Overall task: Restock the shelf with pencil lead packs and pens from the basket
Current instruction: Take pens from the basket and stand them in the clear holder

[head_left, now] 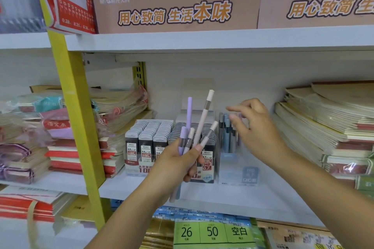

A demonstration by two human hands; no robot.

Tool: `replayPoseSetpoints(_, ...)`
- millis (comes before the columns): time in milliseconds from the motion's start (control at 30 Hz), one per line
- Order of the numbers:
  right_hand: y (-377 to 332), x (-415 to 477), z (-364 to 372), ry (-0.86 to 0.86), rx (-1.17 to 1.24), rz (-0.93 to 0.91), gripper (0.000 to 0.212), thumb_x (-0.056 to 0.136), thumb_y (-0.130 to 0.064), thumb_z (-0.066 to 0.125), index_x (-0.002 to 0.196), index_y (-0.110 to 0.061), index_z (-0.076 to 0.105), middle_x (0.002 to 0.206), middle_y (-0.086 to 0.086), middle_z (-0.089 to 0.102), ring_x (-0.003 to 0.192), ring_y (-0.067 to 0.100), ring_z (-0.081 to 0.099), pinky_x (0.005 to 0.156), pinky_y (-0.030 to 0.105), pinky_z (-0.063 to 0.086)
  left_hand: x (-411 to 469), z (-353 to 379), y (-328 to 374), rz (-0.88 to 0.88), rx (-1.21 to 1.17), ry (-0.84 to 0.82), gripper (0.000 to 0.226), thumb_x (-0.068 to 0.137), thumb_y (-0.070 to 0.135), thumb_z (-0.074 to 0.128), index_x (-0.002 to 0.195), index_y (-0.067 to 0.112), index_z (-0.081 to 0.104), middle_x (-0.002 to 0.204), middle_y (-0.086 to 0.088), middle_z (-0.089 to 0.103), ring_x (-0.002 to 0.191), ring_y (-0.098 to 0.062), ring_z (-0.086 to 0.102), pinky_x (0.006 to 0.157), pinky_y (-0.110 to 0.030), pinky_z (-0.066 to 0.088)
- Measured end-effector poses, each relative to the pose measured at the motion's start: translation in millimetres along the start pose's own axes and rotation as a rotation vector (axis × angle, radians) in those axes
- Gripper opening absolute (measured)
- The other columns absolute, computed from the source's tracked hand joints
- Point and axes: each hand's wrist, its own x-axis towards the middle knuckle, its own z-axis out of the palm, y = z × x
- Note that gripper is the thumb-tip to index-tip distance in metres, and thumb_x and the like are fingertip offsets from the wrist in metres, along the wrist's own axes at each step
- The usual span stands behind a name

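left hand (pixel 178 160) and right hand (pixel 256 127) bare, forearms bare as far as seen, fingernails short, rounded

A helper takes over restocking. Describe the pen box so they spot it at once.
Look at the white shelf with notebook stacks at both ends. Right of the black lead packs stands the pen box: clear, the only one holding upright grey and blue pens.

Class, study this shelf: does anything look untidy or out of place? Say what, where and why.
The wrapped notebook stacks left of the pencil lead packs slump, their plastic wrap loose and crumpled. The notebook pile at the right is fanned out unevenly. The packs themselves stand in tidy rows.
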Motion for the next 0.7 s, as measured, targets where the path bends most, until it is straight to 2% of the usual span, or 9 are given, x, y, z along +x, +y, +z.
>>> replayPoseSetpoints(33, -9.1, -0.6, -3.8, -0.038, 0.221, 0.067, 0.029, 0.096, -0.035, 0.053, 0.124, -0.032, 0.061, 0.108, -0.013, 0.058, 0.097, -0.007, 0.051, 0.075, 0.002, 0.035, -0.6, 1.5, 0.8, -0.002, 0.000, -0.017, 0.012, 0.101, 0.027, 0.059, 0.095, 0.017, 0.061, 0.068, 0.004, 0.068, 0.050, -0.009, 0.049, 0.048, -0.022, 0.043)
replayPoseSetpoints(100, -27.2, -0.4, -9.2, -0.145, 0.599, 0.195, 0.034, 0.093, -0.041, 0.057, 0.126, -0.043, 0.053, 0.105, -0.019, 0.070, 0.096, -0.014, 0.058, 0.073, -0.002, 0.040, -1.6, 5.8, 1.8, -0.015, -0.007, -0.041, 0.010, 0.101, 0.027, 0.059, 0.096, 0.018, 0.062, 0.073, 0.002, 0.069, 0.051, -0.010, 0.049, 0.047, -0.022, 0.042)
replayPoseSetpoints(267, -37.6, -1.1, -12.9, -0.150, 0.760, 0.255, 0.024, 0.090, -0.022, 0.066, 0.110, -0.033, 0.059, 0.087, -0.007, 0.076, 0.087, 0.007, 0.070, 0.090, 0.035, 0.051, -4.6, 15.8, 1.5, -0.034, 0.005, -0.069, 0.009, 0.101, 0.025, 0.060, 0.098, 0.017, 0.061, 0.077, 0.000, 0.070, 0.050, -0.010, 0.046, 0.046, -0.021, 0.039)
replayPoseSetpoints(333, -29.4, 2.2, -20.3, -0.023, 0.816, 0.307, 0.019, 0.091, -0.017, 0.065, 0.103, -0.029, 0.057, 0.085, -0.001, 0.077, 0.085, 0.015, 0.072, 0.088, 0.041, 0.055, -5.9, 15.3, 1.9, -0.034, 0.004, -0.060, 0.009, 0.101, 0.025, 0.059, 0.098, 0.017, 0.061, 0.077, 0.000, 0.070, 0.050, -0.010, 0.047, 0.046, -0.021, 0.040)
replayPoseSetpoints(400, -16.9, 8.4, -34.2, 0.209, 0.892, 0.326, 0.019, 0.093, -0.012, 0.060, 0.101, -0.027, 0.052, 0.085, -0.001, 0.076, 0.082, 0.018, 0.073, 0.076, 0.036, 0.060, -6.2, 12.8, 3.3, -0.031, -0.001, -0.035, 0.009, 0.101, 0.024, 0.058, 0.096, 0.016, 0.061, 0.076, 0.000, 0.070, 0.049, -0.009, 0.046, 0.045, -0.020, 0.040)
replayPoseSetpoints(433, -9.1, 11.3, -41.4, 0.289, 0.875, 0.297, 0.020, 0.094, -0.011, 0.058, 0.102, -0.028, 0.049, 0.085, -0.003, 0.075, 0.082, 0.016, 0.073, 0.068, 0.029, 0.060, -6.1, 11.5, 4.0, -0.028, -0.003, -0.019, 0.010, 0.101, 0.023, 0.058, 0.095, 0.016, 0.061, 0.075, 0.000, 0.069, 0.049, -0.008, 0.046, 0.045, -0.020, 0.039)
replayPoseSetpoints(500, 6.1, 14.5, -49.9, 0.308, 0.727, 0.206, 0.026, 0.093, -0.012, 0.058, 0.101, -0.034, 0.047, 0.084, -0.004, 0.072, 0.082, 0.013, 0.072, 0.061, 0.022, 0.056, -6.0, 10.1, 5.4, -0.015, -0.014, 0.015, 0.010, 0.102, 0.022, 0.057, 0.093, 0.017, 0.060, 0.072, 0.001, 0.068, 0.048, -0.008, 0.045, 0.045, -0.021, 0.039)
replayPoseSetpoints(633, 31.9, 15.9, -34.0, 0.032, 0.266, 0.142, 0.032, 0.089, -0.014, 0.066, 0.106, -0.034, 0.047, 0.083, -0.002, 0.068, 0.078, 0.016, 0.068, 0.071, 0.036, 0.057, -8.0, 10.2, 5.4, 0.003, -0.041, 0.045, 0.009, 0.102, 0.021, 0.056, 0.095, 0.016, 0.059, 0.069, 0.003, 0.067, 0.047, -0.007, 0.045, 0.044, -0.021, 0.038)
replayPoseSetpoints(700, 38.9, 15.1, -21.1, -0.034, 0.189, 0.110, 0.032, 0.089, -0.015, 0.066, 0.107, -0.033, 0.047, 0.084, -0.004, 0.067, 0.079, 0.014, 0.067, 0.076, 0.035, 0.055, -8.0, 10.6, 4.8, 0.004, -0.041, 0.049, 0.008, 0.102, 0.022, 0.056, 0.096, 0.017, 0.059, 0.069, 0.003, 0.067, 0.047, -0.007, 0.045, 0.044, -0.020, 0.038)
